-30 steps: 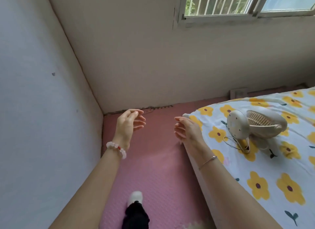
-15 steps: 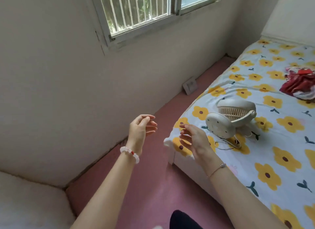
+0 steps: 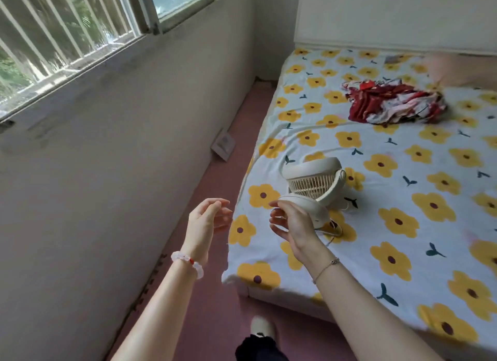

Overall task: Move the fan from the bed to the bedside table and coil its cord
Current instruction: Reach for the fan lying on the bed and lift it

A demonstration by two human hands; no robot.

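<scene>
A small cream fan [image 3: 313,181] lies tipped over on the flowered bed sheet [image 3: 403,172], near the bed's left edge. Its thin white cord [image 3: 332,230] loops on the sheet just below its round base. My right hand [image 3: 291,223] hovers with fingers spread right in front of the fan's base, hiding part of it; I cannot tell whether it touches. My left hand [image 3: 205,222] is open over the pink floor, left of the bed edge, holding nothing. No bedside table is in view.
A narrow strip of pink floor [image 3: 215,293] runs between the wall under the window [image 3: 80,24] and the bed. A crumpled red cloth [image 3: 392,102] lies further up the bed. A wall socket [image 3: 223,145] sits low by the floor. My foot [image 3: 262,328] is below.
The view has swung right, from the corner to the bed. Both hands have come closer to the fan, the right one now right at its base.
</scene>
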